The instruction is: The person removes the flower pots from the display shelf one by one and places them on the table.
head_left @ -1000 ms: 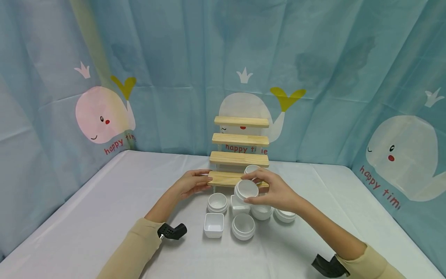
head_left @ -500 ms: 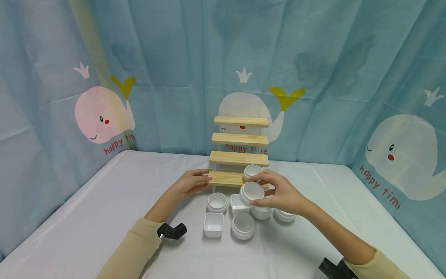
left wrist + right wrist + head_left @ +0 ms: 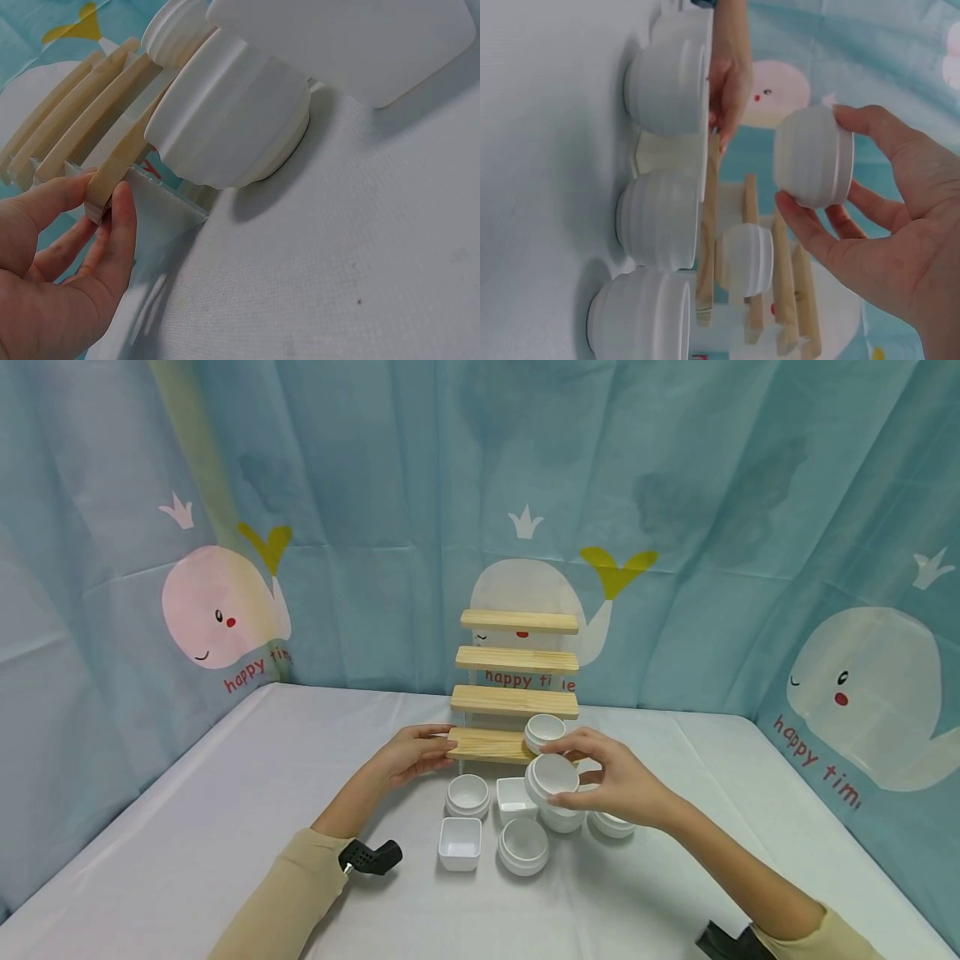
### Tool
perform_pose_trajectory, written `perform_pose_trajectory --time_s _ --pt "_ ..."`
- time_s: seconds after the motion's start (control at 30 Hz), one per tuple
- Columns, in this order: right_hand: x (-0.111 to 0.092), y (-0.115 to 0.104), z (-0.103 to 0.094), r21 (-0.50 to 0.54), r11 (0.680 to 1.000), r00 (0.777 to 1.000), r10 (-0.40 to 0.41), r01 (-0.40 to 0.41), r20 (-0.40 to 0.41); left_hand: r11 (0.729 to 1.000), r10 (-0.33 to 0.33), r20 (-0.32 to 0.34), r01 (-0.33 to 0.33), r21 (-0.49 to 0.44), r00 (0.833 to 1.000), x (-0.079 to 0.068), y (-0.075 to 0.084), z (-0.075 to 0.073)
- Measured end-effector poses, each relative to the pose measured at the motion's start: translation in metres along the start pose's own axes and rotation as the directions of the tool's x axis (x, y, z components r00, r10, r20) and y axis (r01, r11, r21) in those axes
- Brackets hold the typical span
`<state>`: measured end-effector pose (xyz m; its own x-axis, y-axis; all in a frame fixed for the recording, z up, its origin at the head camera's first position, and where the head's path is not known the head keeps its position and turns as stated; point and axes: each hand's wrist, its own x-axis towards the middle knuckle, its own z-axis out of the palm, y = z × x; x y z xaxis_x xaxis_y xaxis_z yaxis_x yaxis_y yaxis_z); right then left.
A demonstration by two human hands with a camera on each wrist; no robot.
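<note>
My right hand (image 3: 618, 785) pinches a small white round pot (image 3: 552, 777) between thumb and fingers, its mouth up. In the right wrist view that pot (image 3: 810, 157) hangs off the table, beyond other pots. With thumb and fingertips, my left hand (image 3: 412, 756) grips the left end of the lowest board (image 3: 483, 745) of a tiered wooden stand; the left wrist view shows this board end (image 3: 109, 176) between thumb and fingers. Another white round pot (image 3: 545, 730) stands on that board's right part, just behind the held one.
In front of the stand are a round pot (image 3: 468, 795), a square pot (image 3: 460, 843), another square one (image 3: 514, 797) and several more round pots (image 3: 523, 847) on the white tablecloth (image 3: 337, 735). The three upper boards (image 3: 513, 700) rise behind. A blue whale-print curtain (image 3: 375, 593) hangs at the back.
My right hand has shifted the held pot to the right and slightly down, toward the front of the pot on the lowest board. My left hand stays on the board's end.
</note>
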<state>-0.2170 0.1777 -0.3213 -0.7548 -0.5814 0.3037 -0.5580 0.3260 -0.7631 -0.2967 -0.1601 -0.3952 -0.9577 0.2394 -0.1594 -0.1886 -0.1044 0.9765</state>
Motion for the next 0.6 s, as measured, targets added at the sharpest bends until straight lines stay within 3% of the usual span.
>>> perform_pose_trajectory --time_s 0.6 --pt "-0.014 0.002 -0.004 -0.007 1.0 1.0 -0.001 0.001 -0.009 1.0 -0.005 -0.006 0.005 -0.007 1.0 0.002 0.0 0.0"
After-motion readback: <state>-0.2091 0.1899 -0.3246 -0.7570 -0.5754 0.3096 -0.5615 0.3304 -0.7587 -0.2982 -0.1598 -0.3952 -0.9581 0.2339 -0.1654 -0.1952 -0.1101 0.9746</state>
